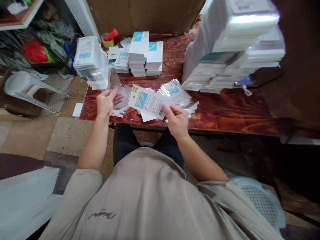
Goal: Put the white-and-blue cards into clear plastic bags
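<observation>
Plastic, clear and glossy, wraps the packet stack (87, 61) I see at the far left edge of the dark red wooden counter (225, 110). Just below it my left hand (106, 101) holds a clear sleeve (121, 95) above the counter's near edge. The fingers (113, 94) are pinched together on the sleeve's left side, and the sleeve itself is thin and see-through. At its right edge is the printed card (147, 100); I cannot tell whether its tip is inside the sleeve. The card is white with a blue picture panel, a small yellow mark at its upper left corner and fine print too small for me to read. It sits tilted, right end lower, and my right hand (176, 120) has its fingers clamped on that end. Behind the card stand low stacks of white boxes (145, 53). Just past the right hand lies a loose pile of bagged cards (176, 93), and further right rise tall stacks of white packets (235, 46).
</observation>
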Demonstrator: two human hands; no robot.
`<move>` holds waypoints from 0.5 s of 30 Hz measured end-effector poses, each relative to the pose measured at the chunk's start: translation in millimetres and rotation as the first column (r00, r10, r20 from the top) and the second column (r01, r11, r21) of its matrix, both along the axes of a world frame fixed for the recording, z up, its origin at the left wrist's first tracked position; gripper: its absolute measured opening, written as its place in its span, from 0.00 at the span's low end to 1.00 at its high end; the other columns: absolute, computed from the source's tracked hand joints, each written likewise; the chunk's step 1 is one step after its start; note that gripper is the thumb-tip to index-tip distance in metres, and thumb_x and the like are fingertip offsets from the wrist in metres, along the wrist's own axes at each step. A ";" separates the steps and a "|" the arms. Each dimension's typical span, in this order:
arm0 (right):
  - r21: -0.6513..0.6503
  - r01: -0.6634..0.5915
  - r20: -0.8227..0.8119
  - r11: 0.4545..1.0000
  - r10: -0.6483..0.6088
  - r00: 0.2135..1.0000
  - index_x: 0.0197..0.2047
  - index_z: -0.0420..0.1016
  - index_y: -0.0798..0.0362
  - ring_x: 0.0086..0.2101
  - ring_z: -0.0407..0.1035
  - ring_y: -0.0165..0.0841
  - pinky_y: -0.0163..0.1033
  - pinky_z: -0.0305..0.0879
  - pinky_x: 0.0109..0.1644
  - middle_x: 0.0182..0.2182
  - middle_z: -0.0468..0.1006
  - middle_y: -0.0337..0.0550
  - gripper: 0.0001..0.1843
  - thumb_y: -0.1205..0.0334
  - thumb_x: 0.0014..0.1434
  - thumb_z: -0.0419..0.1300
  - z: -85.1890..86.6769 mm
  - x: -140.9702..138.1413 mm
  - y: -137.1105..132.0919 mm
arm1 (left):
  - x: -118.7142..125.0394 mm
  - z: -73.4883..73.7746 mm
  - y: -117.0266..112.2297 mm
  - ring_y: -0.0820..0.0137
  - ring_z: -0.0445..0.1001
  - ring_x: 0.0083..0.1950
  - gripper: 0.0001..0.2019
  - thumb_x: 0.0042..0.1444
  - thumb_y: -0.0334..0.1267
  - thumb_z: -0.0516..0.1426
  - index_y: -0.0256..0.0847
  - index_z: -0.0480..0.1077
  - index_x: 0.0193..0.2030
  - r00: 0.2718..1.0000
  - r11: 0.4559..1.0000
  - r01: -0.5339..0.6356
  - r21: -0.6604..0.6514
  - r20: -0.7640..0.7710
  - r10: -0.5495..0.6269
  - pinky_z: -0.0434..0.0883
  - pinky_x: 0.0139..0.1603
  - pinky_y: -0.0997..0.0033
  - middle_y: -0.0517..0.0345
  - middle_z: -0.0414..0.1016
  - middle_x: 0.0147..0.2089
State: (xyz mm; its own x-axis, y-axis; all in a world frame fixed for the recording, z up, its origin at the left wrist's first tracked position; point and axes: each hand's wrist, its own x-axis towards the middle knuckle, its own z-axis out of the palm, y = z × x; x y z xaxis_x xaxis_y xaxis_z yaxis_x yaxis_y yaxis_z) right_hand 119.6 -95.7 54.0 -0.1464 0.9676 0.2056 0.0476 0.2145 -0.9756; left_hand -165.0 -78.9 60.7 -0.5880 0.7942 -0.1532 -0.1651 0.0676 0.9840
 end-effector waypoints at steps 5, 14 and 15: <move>-0.308 -0.191 -0.217 0.932 0.126 0.968 0.30 0.78 0.54 0.18 0.74 0.31 0.31 0.66 0.18 0.20 0.78 0.39 0.26 0.37 0.59 0.70 -15.5 -6.5 -18.7 | 32.0 -1.8 -2.3 0.64 0.85 0.42 0.15 0.54 0.46 0.73 0.42 0.75 0.38 0.979 0.996 -0.046 0.081 0.203 0.029 0.80 0.39 0.70 0.54 0.83 0.37; -0.267 0.048 -0.192 0.963 -0.102 0.976 0.33 0.80 0.52 0.21 0.78 0.34 0.36 0.78 0.23 0.25 0.81 0.38 0.25 0.36 0.59 0.69 -22.6 -15.6 -14.0 | 66.0 -12.1 -2.0 0.63 0.85 0.44 0.17 0.51 0.47 0.75 0.42 0.76 0.37 0.956 0.983 -0.003 0.183 0.289 -0.051 0.81 0.43 0.65 0.55 0.83 0.38; -0.255 0.067 -0.191 0.965 -0.118 0.974 0.34 0.80 0.52 0.22 0.78 0.34 0.37 0.79 0.24 0.27 0.82 0.39 0.25 0.36 0.60 0.68 -23.5 -17.8 -15.6 | 68.0 -11.5 -2.2 0.64 0.85 0.44 0.17 0.50 0.47 0.75 0.42 0.76 0.37 0.959 0.978 -0.013 0.207 0.281 -0.046 0.81 0.44 0.65 0.56 0.84 0.39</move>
State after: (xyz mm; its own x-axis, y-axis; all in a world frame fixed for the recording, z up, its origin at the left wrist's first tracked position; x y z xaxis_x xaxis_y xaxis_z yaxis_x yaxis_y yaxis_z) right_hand 101.8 -111.2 30.5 -0.0336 0.9991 -0.0240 -0.1486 -0.0288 -0.9885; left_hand -97.0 -81.0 49.2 -0.5307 0.8351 -0.1446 -0.4389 -0.1248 0.8898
